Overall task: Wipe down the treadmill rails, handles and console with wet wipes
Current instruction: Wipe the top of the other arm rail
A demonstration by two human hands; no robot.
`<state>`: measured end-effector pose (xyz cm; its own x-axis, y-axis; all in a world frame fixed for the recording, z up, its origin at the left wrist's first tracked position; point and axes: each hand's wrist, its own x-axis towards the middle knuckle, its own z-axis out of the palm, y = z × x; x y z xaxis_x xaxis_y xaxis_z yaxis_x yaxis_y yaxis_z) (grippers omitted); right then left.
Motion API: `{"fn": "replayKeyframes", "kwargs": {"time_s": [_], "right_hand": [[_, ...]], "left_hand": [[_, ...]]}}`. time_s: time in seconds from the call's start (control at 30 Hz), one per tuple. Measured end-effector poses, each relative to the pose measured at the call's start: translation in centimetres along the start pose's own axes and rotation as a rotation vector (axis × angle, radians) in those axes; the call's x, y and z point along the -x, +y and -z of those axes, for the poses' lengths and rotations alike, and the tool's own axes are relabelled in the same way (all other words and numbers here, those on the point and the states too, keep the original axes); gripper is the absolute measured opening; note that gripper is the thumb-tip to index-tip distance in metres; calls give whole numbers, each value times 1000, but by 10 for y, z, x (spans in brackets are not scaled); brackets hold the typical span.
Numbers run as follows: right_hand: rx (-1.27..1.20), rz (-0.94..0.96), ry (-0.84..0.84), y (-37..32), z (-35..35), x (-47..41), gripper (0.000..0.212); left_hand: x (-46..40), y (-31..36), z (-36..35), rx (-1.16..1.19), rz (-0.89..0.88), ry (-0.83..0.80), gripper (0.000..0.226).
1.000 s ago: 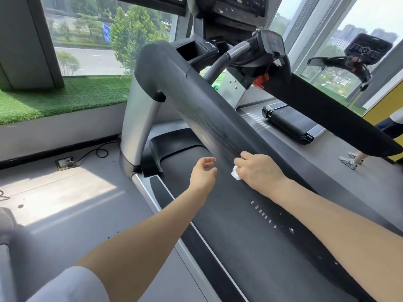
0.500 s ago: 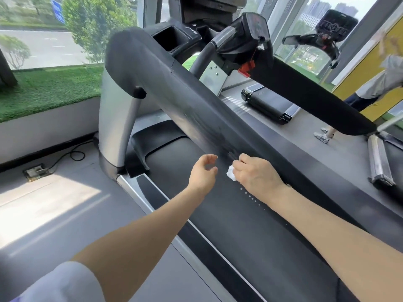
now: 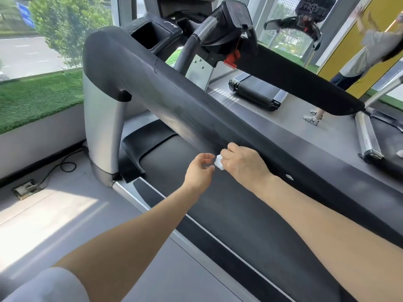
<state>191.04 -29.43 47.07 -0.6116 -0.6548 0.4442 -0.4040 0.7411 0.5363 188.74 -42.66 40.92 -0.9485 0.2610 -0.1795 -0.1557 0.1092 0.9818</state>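
At the lower edge of the near rail (image 3: 218, 118), my right hand (image 3: 244, 164) pinches a balled-up wet wipe (image 3: 219, 161) against the padding; my left hand (image 3: 198, 171) hangs just beside it, fingers loosely curled, holding nothing. Rail's long axis runs from the upper-left bend by the console (image 3: 220, 22) down to lower right past my right forearm, so the right hand is the nearer one. I'd judge the next stroke goes along that axis; far rail (image 3: 294, 83) looks untouched.

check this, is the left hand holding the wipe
No, the left hand is empty beside it; the right hand grips the wipe.
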Motion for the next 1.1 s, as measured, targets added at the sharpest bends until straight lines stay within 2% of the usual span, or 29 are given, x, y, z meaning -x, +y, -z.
{"fn": "replayKeyframes", "kwargs": {"time_s": [0.1, 0.2, 0.27, 0.33, 0.47, 0.53, 0.6, 0.7, 0.8, 0.9, 0.97, 1.1], "right_hand": [[19, -34, -30, 0, 8, 29, 67], [64, -27, -162, -7, 17, 65, 43], [8, -104, -273, -10, 20, 70, 38], [-151, -304, -282, -11, 20, 64, 39], [-518, -809, -215, -20, 22, 38, 17], [-700, -945, -192, -24, 26, 30, 13], [-788, -1001, -154, -26, 31, 26, 13], [-874, -980, -169, -24, 38, 28, 15], [-915, -858, -247, -17, 47, 33, 19], [-736, -719, -288, -6, 54, 49, 25], [-607, -647, -250, 3, 59, 64, 25], [-492, -538, -202, 17, 61, 92, 24]], "left_hand": [[-2, -2, -1, -9, 12, 1, 30], [2, -7, -3, 1, 47, -45, 25], [6, -12, -7, 3, 96, -134, 17], [14, -15, -10, 104, 170, -213, 6], [28, -4, -12, 408, 264, -283, 17], [32, 2, -13, 488, 242, -261, 16], [35, 7, -17, 549, 187, -216, 9], [42, 13, -30, 585, 91, -83, 4], [46, 14, -44, 583, 13, 49, 9], [38, 12, -50, 336, -29, 285, 12], [30, 16, -52, 192, -70, 436, 10], [25, 30, -73, 156, -140, 538, 18]]}}
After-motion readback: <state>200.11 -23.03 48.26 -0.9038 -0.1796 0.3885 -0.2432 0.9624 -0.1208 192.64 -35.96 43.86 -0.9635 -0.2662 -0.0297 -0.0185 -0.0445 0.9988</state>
